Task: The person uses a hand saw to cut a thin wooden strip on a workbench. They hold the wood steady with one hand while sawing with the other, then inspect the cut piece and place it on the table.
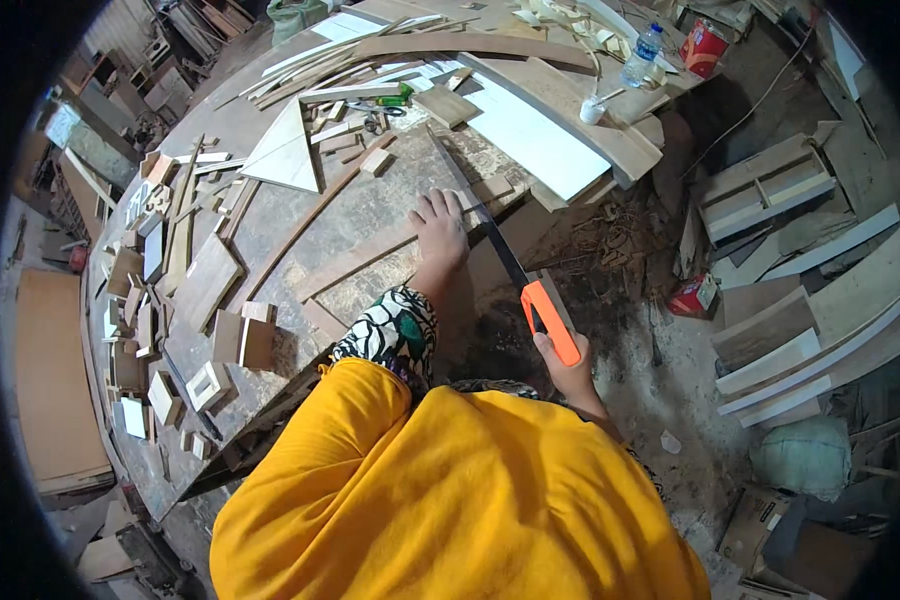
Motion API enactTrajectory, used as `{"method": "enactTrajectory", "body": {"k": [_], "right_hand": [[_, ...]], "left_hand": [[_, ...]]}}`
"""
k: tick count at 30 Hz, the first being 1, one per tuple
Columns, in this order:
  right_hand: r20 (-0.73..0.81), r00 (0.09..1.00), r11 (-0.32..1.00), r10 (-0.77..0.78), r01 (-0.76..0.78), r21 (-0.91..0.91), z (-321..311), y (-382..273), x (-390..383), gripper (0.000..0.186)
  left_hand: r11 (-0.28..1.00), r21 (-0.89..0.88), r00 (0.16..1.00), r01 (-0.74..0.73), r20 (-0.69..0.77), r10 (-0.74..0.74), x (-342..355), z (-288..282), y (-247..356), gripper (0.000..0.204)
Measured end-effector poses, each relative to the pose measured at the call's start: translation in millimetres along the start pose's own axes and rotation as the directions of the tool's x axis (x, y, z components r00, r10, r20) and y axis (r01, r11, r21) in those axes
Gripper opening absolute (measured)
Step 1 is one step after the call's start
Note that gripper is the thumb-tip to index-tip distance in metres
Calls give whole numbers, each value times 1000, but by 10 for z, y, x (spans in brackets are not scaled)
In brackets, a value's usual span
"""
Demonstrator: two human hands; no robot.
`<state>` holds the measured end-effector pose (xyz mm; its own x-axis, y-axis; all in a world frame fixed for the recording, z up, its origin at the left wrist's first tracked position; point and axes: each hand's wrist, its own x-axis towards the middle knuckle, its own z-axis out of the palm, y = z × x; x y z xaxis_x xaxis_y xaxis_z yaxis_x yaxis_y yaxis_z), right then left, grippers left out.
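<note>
A hand saw with a bright orange handle [553, 325] is gripped in my right hand [568, 368], off the table's near edge. Its long dark blade [495, 240] slants up and left across a flat wooden strip [355, 262], to the right of my left hand. My left hand [438, 225] presses down on the strip, fingers spread over it. The strip runs from lower left to upper right on the worn table [300, 245]. Whether the teeth have cut into the wood cannot be made out.
Wood offcuts [215, 275] and small blocks crowd the table's left. A pale triangular board [285, 150], scissors [375, 122] and long slats lie farther back. White boards [535, 140], a plastic bottle [642, 55] and a red can [703, 48] stand right. Wooden frames [765, 190] lie on the floor.
</note>
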<state>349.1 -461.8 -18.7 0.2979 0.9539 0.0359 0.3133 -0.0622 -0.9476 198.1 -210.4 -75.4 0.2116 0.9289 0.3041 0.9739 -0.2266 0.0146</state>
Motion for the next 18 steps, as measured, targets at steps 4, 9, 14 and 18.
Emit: {"method": "enactTrajectory", "body": {"k": [4, 9, 14, 18], "right_hand": [[73, 991, 993, 116, -116, 5, -114, -117, -115, 28], [45, 999, 1000, 17, -16, -20, -175, -144, -48, 24], [56, 995, 991, 83, -89, 99, 29, -129, 156, 23], [28, 999, 997, 26, -28, 75, -43, -42, 61, 21]], "left_hand": [[997, 73, 999, -28, -17, 29, -29, 153, 26, 51], [997, 31, 997, -66, 49, 64, -16, 179, 15, 51], [995, 67, 996, -75, -35, 78, 7, 207, 20, 48], [994, 100, 997, -34, -71, 41, 9, 196, 67, 45]]}}
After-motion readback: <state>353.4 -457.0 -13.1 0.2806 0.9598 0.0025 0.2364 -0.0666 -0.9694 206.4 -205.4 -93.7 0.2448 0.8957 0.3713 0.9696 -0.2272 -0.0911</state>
